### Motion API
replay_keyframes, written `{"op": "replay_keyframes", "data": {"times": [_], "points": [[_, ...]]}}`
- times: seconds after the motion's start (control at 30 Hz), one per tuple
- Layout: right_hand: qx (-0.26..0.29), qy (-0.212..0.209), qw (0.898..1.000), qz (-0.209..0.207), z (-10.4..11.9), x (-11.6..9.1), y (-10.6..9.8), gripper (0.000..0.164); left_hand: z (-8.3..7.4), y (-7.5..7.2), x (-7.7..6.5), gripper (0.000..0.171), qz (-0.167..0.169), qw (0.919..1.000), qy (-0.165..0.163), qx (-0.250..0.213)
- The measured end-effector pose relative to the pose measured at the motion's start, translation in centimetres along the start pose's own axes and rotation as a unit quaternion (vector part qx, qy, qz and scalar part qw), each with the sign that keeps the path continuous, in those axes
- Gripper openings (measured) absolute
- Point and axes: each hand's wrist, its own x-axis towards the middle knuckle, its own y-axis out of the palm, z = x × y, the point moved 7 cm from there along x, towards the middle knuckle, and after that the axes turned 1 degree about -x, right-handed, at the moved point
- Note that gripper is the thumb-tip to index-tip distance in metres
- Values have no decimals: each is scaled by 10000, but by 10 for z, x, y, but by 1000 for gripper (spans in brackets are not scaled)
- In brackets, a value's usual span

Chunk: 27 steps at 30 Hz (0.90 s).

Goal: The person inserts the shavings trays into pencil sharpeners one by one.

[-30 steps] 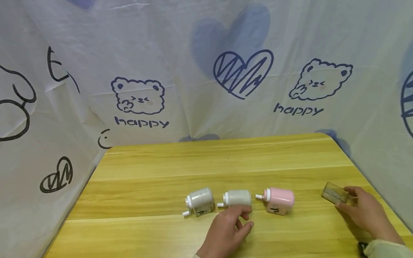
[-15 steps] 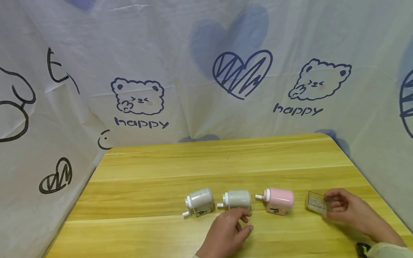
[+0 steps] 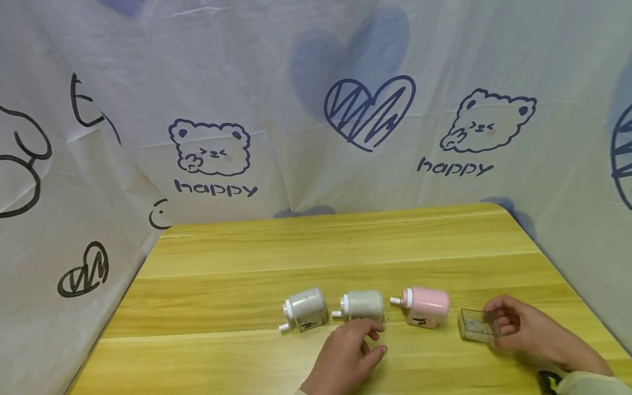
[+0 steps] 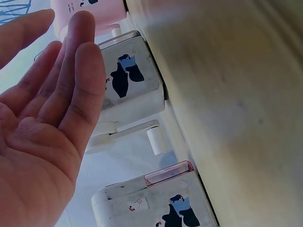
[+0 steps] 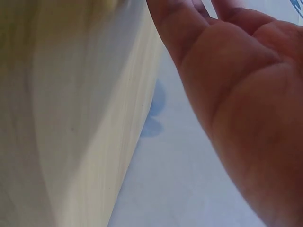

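Observation:
In the head view my right hand [image 3: 530,332] pinches a small clear plastic box [image 3: 471,326] between thumb and fingers, close over the table at the right. To its left lies a pink crank-handled pencil sharpener [image 3: 429,307]. Two grey sharpeners, a middle one [image 3: 366,303] and a left one [image 3: 307,309], complete the row, their white cranks pointing left. My left hand [image 3: 345,351], fingers loosely bent and holding nothing, is just in front of the middle sharpener and partly covers it. The right wrist view shows my palm, but the box is out of it.
The wood-grain table [image 3: 237,274] has a rounded far corner at the right. Behind and on both sides hangs a white cloth [image 3: 291,164] with bear and heart drawings. A dark watch or band [image 3: 549,379] shows at the right sleeve [image 3: 587,384].
My right hand has carried the clear box leftward and slightly nearer, toward the pink sharpener. The left hand and all the sharpeners have stayed in place.

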Motion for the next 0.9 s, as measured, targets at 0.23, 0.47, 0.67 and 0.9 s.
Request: {"op": "replay_keyframes", "data": {"times": [0.23, 0.47, 0.67, 0.9], "points": [[124, -6, 9998, 144, 2, 1, 5, 54, 2, 1, 0, 24, 19, 9999, -82, -70], [162, 7, 9995, 262, 1, 1, 6, 50, 2, 1, 1, 25, -16, 9998, -179, -57], [85, 31, 9994, 330, 1, 2, 9, 50, -2, -3, 2, 30, -423, 9989, -52, 169], [-200, -32, 9995, 250, 3, 1, 10, 50, -16, -7, 7, 31, -1066, 9937, 336, 94]]}}
